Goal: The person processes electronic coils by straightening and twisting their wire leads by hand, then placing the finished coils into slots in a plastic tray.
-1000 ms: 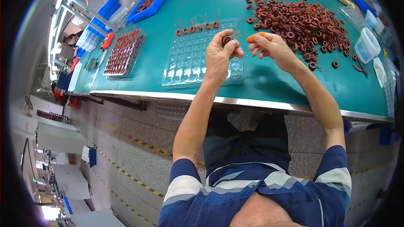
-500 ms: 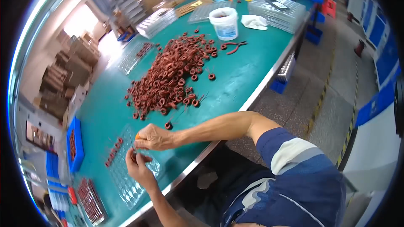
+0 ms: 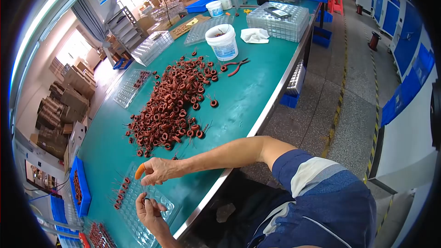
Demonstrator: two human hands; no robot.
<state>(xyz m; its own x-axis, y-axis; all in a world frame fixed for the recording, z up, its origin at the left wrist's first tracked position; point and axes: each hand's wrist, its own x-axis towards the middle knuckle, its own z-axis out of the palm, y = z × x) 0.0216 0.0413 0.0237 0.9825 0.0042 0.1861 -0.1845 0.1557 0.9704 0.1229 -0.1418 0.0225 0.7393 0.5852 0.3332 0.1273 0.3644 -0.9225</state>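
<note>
Head view: best to hold the coil (image 3: pixel 146 197) steady and handle its leads (image 3: pixel 144 187) gently, avoiding kinks. Left hand (image 3: pixel 151 213) fingers pinch the coil at their 12 o'clock tips, above clear tray (image 3: pixel 131 218). Coil sits at right hand's (image 3: pixel 158 171) 7 o'clock; right fingers bunched near leads, pinch unclear.

A short-sleeved navy-blue cloth shirt (image 3: pixel 344 206) lies toward half past four. Its right sleeve (image 3: pixel 294 167), at four o'clock, has a dark navy hem (image 3: pixel 285 161), then a broad white band (image 3: pixel 307 174) and a grey band (image 3: pixel 321 177). Thin white piping (image 3: pixel 326 230) runs at five o'clock. A snug orange finger cover (image 3: pixel 140 171) caps one digit of the right hand (image 3: pixel 161 171), at eight o'clock.
</note>
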